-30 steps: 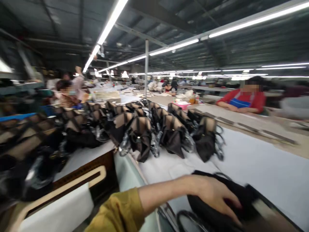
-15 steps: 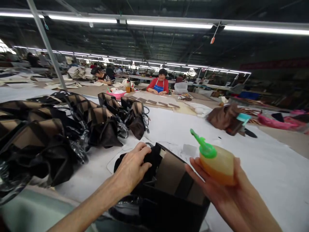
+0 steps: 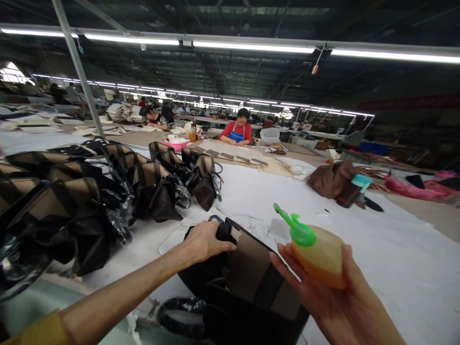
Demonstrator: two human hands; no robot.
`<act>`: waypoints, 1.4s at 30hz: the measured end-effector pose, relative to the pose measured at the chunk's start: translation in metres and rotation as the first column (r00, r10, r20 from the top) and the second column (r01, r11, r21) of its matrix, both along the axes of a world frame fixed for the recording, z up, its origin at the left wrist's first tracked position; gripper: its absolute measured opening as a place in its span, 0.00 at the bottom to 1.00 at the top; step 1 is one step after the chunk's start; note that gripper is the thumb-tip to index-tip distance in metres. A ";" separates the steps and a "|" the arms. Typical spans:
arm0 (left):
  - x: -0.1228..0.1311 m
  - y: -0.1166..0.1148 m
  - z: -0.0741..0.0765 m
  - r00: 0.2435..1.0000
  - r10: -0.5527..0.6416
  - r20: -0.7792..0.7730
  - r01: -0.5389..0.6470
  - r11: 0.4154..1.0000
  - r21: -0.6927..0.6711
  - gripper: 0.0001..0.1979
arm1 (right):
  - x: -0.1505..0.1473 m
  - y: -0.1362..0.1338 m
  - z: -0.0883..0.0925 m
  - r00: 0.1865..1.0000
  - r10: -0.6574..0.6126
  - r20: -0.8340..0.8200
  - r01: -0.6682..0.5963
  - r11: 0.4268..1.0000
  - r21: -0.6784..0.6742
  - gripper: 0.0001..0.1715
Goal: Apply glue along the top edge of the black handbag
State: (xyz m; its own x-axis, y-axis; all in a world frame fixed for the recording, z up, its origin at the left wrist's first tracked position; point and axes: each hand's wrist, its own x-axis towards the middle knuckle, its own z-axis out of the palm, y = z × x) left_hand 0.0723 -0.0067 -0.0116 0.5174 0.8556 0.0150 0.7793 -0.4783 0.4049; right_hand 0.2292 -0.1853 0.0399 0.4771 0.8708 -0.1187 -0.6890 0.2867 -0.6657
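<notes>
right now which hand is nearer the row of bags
Left. The left hand grips the black bag just in front of the row of bags; the right hand holds the bottle farther off, to the right.

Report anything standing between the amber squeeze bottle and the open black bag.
Nothing visible does. The right hand holds the amber plastic squeeze bottle with a green nozzle beside the open black bag, whose rim the left hand grips.

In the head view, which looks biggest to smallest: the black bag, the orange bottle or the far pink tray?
1. black bag
2. orange bottle
3. pink tray; it is far off, so true size unsure.
</notes>
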 end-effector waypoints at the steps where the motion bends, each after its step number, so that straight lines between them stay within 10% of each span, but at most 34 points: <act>1: 0.001 0.000 0.000 1.000 0.014 -0.026 -0.013 1.000 0.021 0.26 | 0.000 -0.001 0.000 1.000 0.006 -0.005 -0.006 1.000 -0.002 0.25; 7: 0.011 -0.001 -0.002 0.993 0.076 -0.094 -0.070 0.995 0.068 0.21 | 0.002 0.000 -0.004 1.000 0.013 -0.023 -0.013 1.000 0.013 0.26; 17: 0.011 0.000 -0.024 0.963 0.009 0.269 0.048 0.978 -0.204 0.09 | 0.003 -0.001 0.000 1.000 0.001 -0.019 -0.001 1.000 -0.009 0.23; 30: -0.013 -0.008 -0.042 0.605 0.162 0.779 0.282 0.872 -0.400 0.16 | 0.009 -0.008 -0.007 0.993 -0.045 -0.108 0.043 0.999 -0.019 0.26; 34: -0.015 -0.010 -0.023 0.597 0.134 0.791 0.277 0.891 -0.360 0.16 | 0.013 -0.017 0.003 0.979 -0.104 -0.173 0.091 0.992 -0.086 0.26; 42: -0.024 0.005 0.064 0.740 -0.179 0.649 0.475 0.821 -0.316 0.15 | 0.014 -0.029 0.017 0.940 -0.189 -0.285 0.091 0.942 -0.323 0.31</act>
State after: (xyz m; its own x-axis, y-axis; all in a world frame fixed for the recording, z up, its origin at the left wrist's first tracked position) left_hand 0.0481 -0.0021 0.0520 0.7824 0.6182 0.0756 0.1563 -0.3124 0.9370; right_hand 0.2434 -0.2145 0.0569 0.4887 0.6975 -0.5241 -0.8406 0.2157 -0.4968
